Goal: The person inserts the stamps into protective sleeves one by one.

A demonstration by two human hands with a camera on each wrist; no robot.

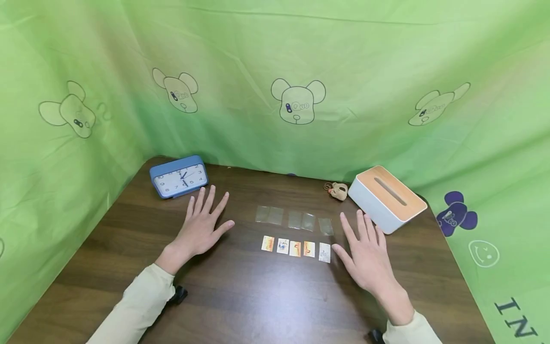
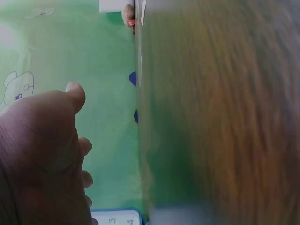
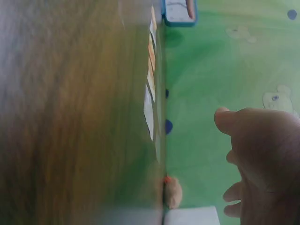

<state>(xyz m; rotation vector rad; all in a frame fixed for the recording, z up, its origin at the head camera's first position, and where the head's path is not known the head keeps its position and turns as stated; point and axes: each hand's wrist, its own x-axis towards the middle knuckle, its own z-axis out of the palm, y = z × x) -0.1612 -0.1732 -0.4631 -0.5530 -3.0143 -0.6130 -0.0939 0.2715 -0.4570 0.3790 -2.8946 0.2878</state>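
My left hand (image 1: 198, 232) is held palm down with fingers spread, left of two rows of small items and just in front of a blue clock (image 1: 179, 177). On the other side, my right hand (image 1: 365, 253) is spread the same way, its thumb close to the last card. Neither hand holds anything. Several small picture cards, among them an orange card (image 1: 268, 243) and a pale grey card (image 1: 324, 252), lie in the nearer row. Behind them lies a row of clear plastic sleeves, such as the rightmost sleeve (image 1: 325, 227).
A white tissue box (image 1: 378, 205) with a wooden lid stands at the back right. Beside it sits a small tan pouch (image 1: 338, 191) with a cord. Green printed cloth (image 1: 232, 114) hangs behind and beside the dark wooden table (image 1: 240, 296).
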